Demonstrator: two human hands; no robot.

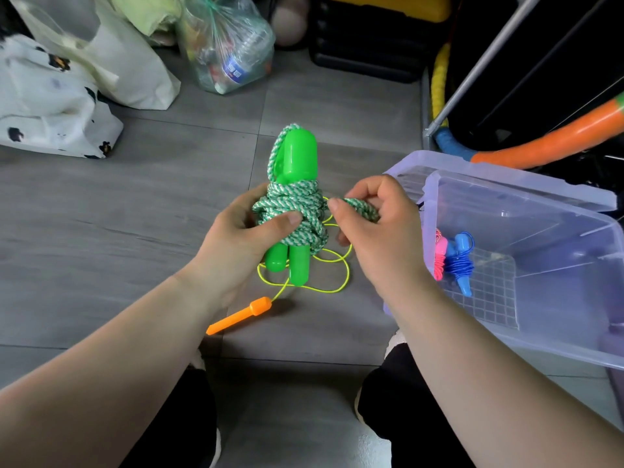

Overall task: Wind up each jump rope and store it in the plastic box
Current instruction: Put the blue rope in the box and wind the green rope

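Cord of the green jump rope (293, 211) is lying in thick braided turns around its two green handles (300, 153). The bundle is standing upright at the middle of the view, above the grey floor (135, 214). The left hand (243, 238), at eight o'clock of the bundle, is gripping it, with fingers curled behind and the thumb pressing across the front of the coils. The right hand (378, 231), at three o'clock of the bundle, is pinching the loose stretch of cord between thumb and curled fingers.

The braid is looking soft, light and fairly grippy, while the plastic handles are looking smooth. The turns are therefore likely to slacken and slide if the thumb lifts. The wrapped middle is probably the place to hold, not the bare handle tips, and the free end is probably needing a tuck under a turn.

The plastic box (557, 238) is sitting open at three to four o'clock. A wound blue rope (459, 261) and a pink rope (439, 255) are lying inside it, touching each other. At six o'clock of the bundle, an orange-handled rope (241, 314) is lying on the floor, its thin yellow cord not yet wound.
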